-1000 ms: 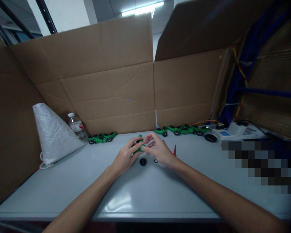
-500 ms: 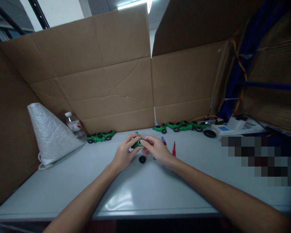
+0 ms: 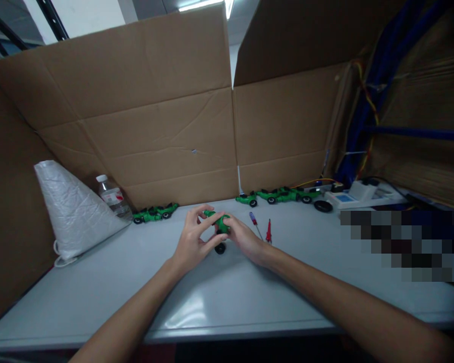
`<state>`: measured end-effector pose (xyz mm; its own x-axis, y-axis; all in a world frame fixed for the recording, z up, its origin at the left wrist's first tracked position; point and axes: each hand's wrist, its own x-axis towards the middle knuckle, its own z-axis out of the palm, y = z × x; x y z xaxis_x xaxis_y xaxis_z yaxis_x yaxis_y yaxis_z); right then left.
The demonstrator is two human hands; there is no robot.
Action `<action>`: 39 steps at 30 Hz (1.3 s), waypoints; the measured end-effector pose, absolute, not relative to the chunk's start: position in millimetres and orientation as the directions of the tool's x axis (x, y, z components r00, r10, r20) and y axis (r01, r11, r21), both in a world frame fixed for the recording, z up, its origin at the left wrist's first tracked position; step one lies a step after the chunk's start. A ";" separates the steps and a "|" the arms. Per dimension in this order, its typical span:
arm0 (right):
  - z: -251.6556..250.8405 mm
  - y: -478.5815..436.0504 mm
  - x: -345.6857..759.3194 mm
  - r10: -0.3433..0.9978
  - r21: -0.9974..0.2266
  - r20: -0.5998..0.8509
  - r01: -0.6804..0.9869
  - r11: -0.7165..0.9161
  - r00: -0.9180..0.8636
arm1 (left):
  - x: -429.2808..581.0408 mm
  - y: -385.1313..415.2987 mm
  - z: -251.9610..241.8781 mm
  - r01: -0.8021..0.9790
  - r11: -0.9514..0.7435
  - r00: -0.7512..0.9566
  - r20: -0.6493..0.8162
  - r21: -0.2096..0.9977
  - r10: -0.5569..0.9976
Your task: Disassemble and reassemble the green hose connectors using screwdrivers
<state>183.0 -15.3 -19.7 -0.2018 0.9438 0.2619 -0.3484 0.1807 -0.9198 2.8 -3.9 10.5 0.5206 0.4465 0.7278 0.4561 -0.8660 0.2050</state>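
Between both hands, just above the table, is a small green toy car (image 3: 223,224) with dark parts. My left hand (image 3: 194,234) grips it from the left with its fingers over the top and its thumb below. My right hand (image 3: 244,238) closes on its right end; several of those fingers are hidden behind the car. A black wheel (image 3: 220,248) lies on the table right under the hands. To the right of my right hand lie a screwdriver (image 3: 253,219) with a blue and red handle and a red pointed tool (image 3: 269,232).
Green toy cars stand along the back, a group at left (image 3: 155,214) and a row at right (image 3: 287,194). A black ring (image 3: 323,206) lies by a white power strip (image 3: 366,194). A silvery bag (image 3: 75,217) and a bottle (image 3: 113,195) are at left. Cardboard walls (image 3: 166,121) enclose the table (image 3: 287,287).
The green toy car has been turned in the hands, so more of its body shows. My right hand has shifted, uncovering the screwdriver. The view has moved slightly.
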 end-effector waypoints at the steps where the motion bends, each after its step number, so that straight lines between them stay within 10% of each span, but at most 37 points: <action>1: -20.9 -14.5 183.8 0.944 -0.925 0.268 -0.326 0.196 -0.193 | 2.0 -3.8 10.7 0.452 -0.869 0.525 0.727 0.202 0.442; 12: -15.4 -18.3 197.3 0.854 -0.880 0.440 0.055 0.472 -0.277 | -2.1 -0.9 8.9 0.462 -0.877 0.521 0.758 0.136 0.392; 39: -4.7 -26.7 197.4 0.816 -0.782 0.533 0.238 0.576 -0.226 | -0.1 -5.6 9.8 0.440 -0.892 0.577 0.729 0.102 0.369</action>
<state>197.4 -26.7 -4.7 -0.2259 0.8157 0.5326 0.2380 0.5763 -0.7818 -0.1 -5.6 9.8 0.5771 0.3688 0.7286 0.4405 -0.8919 0.1025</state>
